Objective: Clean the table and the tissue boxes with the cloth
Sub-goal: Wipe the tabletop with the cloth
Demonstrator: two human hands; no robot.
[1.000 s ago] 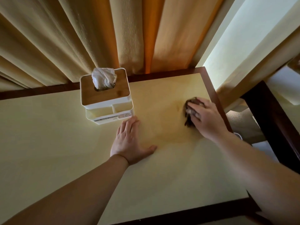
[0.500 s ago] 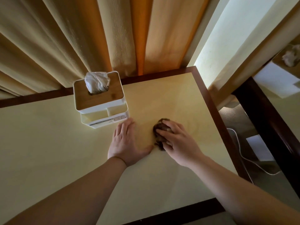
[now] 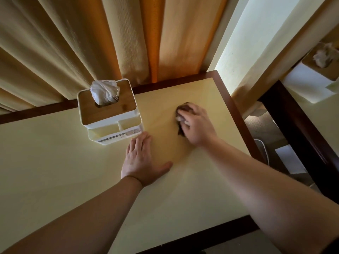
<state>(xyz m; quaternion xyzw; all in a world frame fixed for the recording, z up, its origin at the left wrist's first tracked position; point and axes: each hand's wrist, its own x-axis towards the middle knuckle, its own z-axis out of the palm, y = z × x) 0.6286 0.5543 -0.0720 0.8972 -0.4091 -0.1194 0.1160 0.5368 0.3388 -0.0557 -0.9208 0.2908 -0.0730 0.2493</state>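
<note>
The tissue box [image 3: 110,112] stands at the table's [image 3: 55,171] back left, just beyond your left hand [image 3: 142,160], which lies flat, fingers straight, holding nothing. To its right, your right hand [image 3: 197,125] presses the cloth [image 3: 180,109] down, fingers curled over it (the wad pokes out past the fingertips). I judge the box lies left of the cloth, nearer your left hand.

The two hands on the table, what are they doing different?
The left hand lies flat on the table with straight fingers and holds nothing; the right hand presses down on a dark cloth with bent fingers. The left hand sits just beside the tissue box; the right hand is nearer the table's right edge. Both are bare and palm-down.
</note>
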